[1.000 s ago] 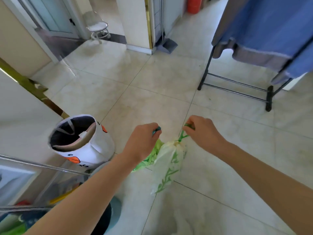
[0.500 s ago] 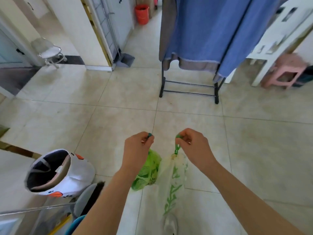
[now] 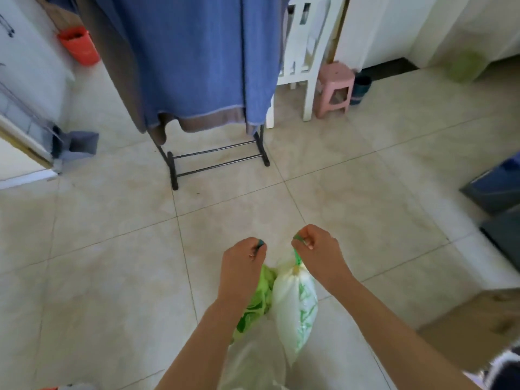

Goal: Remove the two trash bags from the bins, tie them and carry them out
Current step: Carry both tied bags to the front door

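The left hand [image 3: 244, 256] is pinching the green bag [image 3: 257, 301] by its drawstring; the right hand [image 3: 316, 250] is gripping the white bag [image 3: 295, 308] likewise, both bags hanging touching above the tiled floor [image 3: 112, 277]; carrying well is meaning keeping both grips clenched and the bags lifted clear of the drying rack [image 3: 216, 161].

Two gripped bags [image 3: 295, 302] (blue laundry [image 3: 197, 57] beyond)

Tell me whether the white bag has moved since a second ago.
Yes. The white bag, held by the right hand, has moved right across the floor, toward the drying rack.
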{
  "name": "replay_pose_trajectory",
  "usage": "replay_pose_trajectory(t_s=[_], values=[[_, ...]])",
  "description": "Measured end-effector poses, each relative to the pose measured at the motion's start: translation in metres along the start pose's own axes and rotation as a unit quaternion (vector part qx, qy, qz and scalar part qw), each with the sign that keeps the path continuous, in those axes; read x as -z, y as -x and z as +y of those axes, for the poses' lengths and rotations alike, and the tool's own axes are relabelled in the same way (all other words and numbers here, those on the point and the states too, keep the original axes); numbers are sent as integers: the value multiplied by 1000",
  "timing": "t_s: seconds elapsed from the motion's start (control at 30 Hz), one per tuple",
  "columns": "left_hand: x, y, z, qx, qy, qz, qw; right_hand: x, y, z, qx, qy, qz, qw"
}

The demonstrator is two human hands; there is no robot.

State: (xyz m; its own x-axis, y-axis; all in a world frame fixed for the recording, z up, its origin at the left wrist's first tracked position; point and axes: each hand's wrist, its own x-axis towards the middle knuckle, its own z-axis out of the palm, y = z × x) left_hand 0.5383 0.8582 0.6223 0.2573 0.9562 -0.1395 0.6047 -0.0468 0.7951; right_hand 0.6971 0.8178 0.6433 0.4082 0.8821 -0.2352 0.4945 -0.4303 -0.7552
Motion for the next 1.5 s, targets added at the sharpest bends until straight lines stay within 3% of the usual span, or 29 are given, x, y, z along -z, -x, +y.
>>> replay_pose_trajectory(t_s=[0.13,0.33,0.7,0.9,1.13,1.5], values=[[-28,-61,28,-81,-46,-113,989,42,-42,15,-57,12,33,998],[-66,-157,80,-143,-80,-186,969,107,-102,37,-138,32,127,982],[-167,-310,215,-196,-29,-170,965,239,-228,89,-175,-34,275,945],[-243,-383,295,-186,-23,-157,970,327,-308,124,-171,-48,260,949],[-335,-458,377,-235,-59,-156,957,426,-388,177,-171,-41,292,940],[-499,-591,503,-270,-85,-240,929,575,-535,260,-232,-14,348,908]])
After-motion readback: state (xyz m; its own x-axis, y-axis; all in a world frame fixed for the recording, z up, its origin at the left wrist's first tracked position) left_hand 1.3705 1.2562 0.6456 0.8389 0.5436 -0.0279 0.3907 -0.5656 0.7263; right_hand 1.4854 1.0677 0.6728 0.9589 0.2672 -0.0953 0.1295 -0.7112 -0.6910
